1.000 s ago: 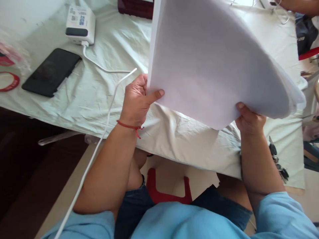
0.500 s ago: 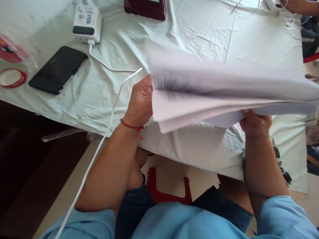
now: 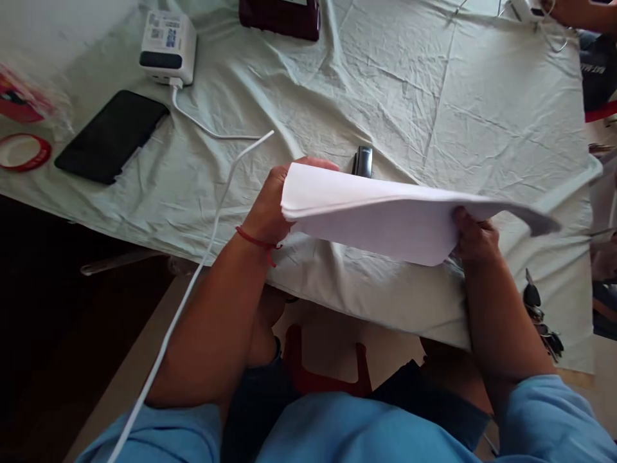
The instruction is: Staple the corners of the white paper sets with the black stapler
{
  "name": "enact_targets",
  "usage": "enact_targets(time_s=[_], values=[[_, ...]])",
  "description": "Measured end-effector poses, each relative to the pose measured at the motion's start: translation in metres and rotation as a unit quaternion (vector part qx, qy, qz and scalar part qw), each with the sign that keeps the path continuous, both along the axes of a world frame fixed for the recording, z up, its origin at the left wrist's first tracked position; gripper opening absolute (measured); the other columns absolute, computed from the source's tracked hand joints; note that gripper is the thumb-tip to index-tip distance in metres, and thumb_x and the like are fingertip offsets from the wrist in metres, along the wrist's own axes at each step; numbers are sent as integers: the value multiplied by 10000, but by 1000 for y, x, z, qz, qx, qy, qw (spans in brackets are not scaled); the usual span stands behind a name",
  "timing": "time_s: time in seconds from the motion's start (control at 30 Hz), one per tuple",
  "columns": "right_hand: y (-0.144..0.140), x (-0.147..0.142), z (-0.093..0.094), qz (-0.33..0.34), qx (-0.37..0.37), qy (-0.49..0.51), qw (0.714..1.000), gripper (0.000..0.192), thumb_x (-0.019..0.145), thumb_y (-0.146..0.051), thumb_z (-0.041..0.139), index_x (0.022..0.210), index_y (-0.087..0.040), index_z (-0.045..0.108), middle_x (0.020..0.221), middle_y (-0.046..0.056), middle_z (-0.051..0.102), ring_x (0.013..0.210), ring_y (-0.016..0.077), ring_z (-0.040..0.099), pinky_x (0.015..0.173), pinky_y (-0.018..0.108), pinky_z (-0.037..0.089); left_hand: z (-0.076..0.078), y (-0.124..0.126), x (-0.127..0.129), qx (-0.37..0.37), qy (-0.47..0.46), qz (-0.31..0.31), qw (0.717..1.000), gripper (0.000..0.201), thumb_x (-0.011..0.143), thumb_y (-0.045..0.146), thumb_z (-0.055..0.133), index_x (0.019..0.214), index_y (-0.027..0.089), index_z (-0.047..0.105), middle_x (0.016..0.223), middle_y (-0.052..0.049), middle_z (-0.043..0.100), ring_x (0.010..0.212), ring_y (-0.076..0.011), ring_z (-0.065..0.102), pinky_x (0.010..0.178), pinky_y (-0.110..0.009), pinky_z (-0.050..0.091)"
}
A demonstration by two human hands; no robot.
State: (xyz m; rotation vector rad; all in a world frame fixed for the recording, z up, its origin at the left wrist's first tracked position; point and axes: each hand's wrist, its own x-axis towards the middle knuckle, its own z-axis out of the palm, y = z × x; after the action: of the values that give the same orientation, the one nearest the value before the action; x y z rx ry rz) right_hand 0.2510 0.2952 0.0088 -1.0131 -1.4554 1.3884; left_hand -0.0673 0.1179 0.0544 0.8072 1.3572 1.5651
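My left hand (image 3: 274, 202) is closed round the left end of a stack of white paper sheets (image 3: 371, 228). Its fingers go behind the stack and are partly hidden. At the right, my right hand (image 3: 477, 239) pinches the lower edge of the sheets, thumb on the near face. The stack is tilted and bent above the cloth, and its far right corner droops. Just behind its upper edge lies a small black and silver object (image 3: 365, 161), perhaps a stapler, with its lower part covered by the paper.
On the pale green tablecloth (image 3: 385, 83) lie a black phone (image 3: 112, 136), a white power box (image 3: 168, 48) with a white cable (image 3: 212, 238), a red tape roll (image 3: 24, 152), a maroon case (image 3: 279, 18) and keys (image 3: 542, 315). Another person's hand (image 3: 573, 14) shows at top right.
The sheets have swung down and toward me, now showing blank faces instead of the blurred printed one. The black and silver object has come into sight. My right hand has shifted slightly left.
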Motion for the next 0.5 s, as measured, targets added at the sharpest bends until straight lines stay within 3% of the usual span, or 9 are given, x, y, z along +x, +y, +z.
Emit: enact_targets(time_s=[0.1,0.17,0.33,0.5], values=[[-4,-4,-5,-83,-18,31,996,539,568,-580,1004,845,-197,745,872,41,777,907,225,760,874,384,693,-9,4,1,19,24,16,999,573,776,525,886,1265,262,742,1229,-74,793,1205,-341,728,986,-460,634],[-7,-4,-3,-99,-32,38,994,602,507,-575,1029,854,-174,745,891,52,781,931,216,749,863,354,691,-13,4,0,23,34,20,999,569,828,512,850,1313,249,712,1267,-87,780,1298,-354,700,1063,-503,613],[-7,-1,0,-82,-69,22,994,567,406,-356,1080,799,-171,716,930,67,794,968,218,737,853,319,689,-14,2,-1,-35,44,-31,998,494,742,426,912,1135,161,777,1143,-109,810,1222,-360,740,1070,-545,625],[-7,-8,3,-88,-71,35,993,573,393,-417,1071,780,-194,712,884,60,792,944,241,749,867,361,684,-9,2,4,-70,30,-23,997,427,832,516,841,1050,152,792,1079,-109,827,1146,-332,770,1014,-491,657]])
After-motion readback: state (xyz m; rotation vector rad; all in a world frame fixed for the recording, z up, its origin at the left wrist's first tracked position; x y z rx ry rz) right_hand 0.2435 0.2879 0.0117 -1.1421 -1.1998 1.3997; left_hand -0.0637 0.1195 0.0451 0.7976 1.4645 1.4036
